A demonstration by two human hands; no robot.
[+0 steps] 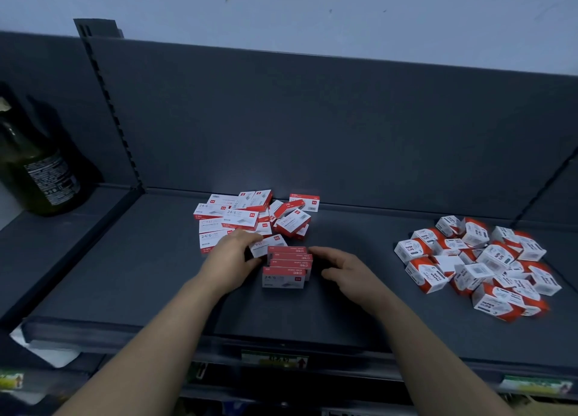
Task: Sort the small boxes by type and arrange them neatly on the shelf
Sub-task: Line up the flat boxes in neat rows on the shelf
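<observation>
Shop | upper left: slotted upright (109, 103) carrying a dark metal shelf (125, 259) | lower edge: price labels (274, 360) lining its rail | centre, right: identical staple boxes (240, 218), paper-clip boxes (475, 259) lying heaped

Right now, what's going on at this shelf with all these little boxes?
A person is sorting stationery boxes on a dark shelf. The left hand holds one staple box against a neat row of staple boxes, which stands in front of a loose staple-box pile. The right hand sits at the row's right end, fingers loosely curved. A jumbled paper-clip box pile lies apart to the right, not yet arranged.
</observation>
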